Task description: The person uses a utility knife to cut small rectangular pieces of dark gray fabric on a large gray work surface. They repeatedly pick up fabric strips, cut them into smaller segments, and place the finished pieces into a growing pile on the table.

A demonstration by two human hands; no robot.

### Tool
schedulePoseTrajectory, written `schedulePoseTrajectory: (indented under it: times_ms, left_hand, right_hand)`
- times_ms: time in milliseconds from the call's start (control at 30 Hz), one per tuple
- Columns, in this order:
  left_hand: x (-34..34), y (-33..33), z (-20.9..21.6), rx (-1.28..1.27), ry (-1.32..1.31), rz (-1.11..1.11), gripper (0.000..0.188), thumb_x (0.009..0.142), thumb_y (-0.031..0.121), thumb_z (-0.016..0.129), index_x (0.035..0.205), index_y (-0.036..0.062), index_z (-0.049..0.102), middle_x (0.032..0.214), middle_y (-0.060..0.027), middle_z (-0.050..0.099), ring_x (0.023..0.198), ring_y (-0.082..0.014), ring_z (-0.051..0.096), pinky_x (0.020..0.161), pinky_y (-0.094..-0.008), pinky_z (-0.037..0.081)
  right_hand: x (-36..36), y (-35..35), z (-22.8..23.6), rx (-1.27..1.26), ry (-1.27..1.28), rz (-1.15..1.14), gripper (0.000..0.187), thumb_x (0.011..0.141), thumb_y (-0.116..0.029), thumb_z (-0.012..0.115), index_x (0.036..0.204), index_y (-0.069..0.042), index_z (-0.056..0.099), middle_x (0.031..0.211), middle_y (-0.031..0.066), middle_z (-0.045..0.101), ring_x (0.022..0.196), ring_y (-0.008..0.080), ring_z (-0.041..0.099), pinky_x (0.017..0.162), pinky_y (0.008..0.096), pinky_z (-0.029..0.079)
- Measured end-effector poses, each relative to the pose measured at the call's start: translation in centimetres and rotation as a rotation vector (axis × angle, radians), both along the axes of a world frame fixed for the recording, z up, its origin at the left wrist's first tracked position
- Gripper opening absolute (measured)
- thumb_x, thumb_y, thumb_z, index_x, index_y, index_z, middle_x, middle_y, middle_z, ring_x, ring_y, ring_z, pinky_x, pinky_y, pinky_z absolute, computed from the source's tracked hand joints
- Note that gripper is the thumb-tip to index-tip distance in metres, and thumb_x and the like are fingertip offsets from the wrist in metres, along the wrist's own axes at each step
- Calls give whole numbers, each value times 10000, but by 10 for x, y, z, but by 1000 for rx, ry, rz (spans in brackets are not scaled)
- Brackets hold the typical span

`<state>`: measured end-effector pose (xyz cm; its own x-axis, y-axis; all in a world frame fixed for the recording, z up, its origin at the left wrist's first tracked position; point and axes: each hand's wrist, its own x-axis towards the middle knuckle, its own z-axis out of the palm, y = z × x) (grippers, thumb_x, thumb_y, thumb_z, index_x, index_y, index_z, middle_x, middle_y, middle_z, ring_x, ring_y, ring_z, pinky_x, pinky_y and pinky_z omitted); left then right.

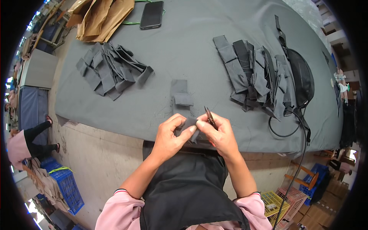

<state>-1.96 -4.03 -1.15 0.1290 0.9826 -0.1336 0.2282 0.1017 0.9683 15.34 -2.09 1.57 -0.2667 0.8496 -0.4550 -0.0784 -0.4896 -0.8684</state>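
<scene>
A folded dark grey fabric strip (188, 123) is pinched between both my hands at the table's near edge. My left hand (170, 138) holds it with thumb and fingers closed. With thumb and fingertip, my right hand (219, 136) grips the strip's other side. Tucked in that same right hand is a pair of thread snips (210, 118), dark blades pointing up and away; a bit of orange-red shows below the palm. The strip's far part (179, 92) lies on the grey cloth-covered table (153, 115), with a folded flap partway along it.
A pile of grey strips (111, 71) lies at left, another (257, 73) at right beside a black pouch (300, 76) with a cable (287, 136). Behind are a phone (151, 15) and brown paper (101, 19). Crates (63, 184) and another person (25, 145) are at far left.
</scene>
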Motion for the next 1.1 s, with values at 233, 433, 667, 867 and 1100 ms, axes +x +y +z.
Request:
schedulePoseTrajectory:
  times_ms: [233, 433, 667, 867, 1100]
  left_hand:
    - [16, 3, 1, -173, -287, 223, 142, 863, 119, 632, 887, -17, 604, 746, 12, 595, 693, -35, 498, 626, -217, 426]
    - [17, 1, 6, -235, -329, 198, 172, 874, 122, 617, 971, -20, 612, 821, -11, 633, 752, -50, 549, 681, -220, 459]
    - [18, -2, 2, -276, -397, 218, 165, 875, 112, 608, 969, -23, 604, 822, -12, 629, 747, -47, 542, 677, -215, 454]
    - [20, -3, 1, -265, -372, 218, 141, 872, 92, 611, 958, -20, 610, 797, 2, 625, 721, -38, 533, 653, -210, 449]
    - [23, -7, 3, -92, -154, 147, 102, 876, 72, 600, 943, -4, 611, 781, 12, 616, 701, -26, 516, 599, -208, 432]
  right_hand:
    - [5, -27, -7, 823, -718, -222, 275, 751, -37, 703, 1005, -41, 597, 842, 73, 542, 639, 147, 551, 556, 266, 463]
    - [4, -21, -17, 997, -843, -159, 281, 698, -36, 742, 961, -52, 644, 786, 64, 543, 595, 192, 540, 536, 299, 444]
    - [4, -20, -25, 1060, -827, -241, 274, 685, -29, 743, 945, -47, 659, 743, 65, 538, 581, 197, 531, 539, 294, 435]
    - [5, -25, -19, 902, -747, -244, 221, 692, -26, 739, 902, -42, 672, 752, 62, 538, 570, 171, 524, 490, 287, 419]
    - [-8, -17, -7, 935, -772, -126, 259, 701, -60, 727, 950, -54, 652, 753, 55, 534, 590, 207, 543, 530, 311, 440]
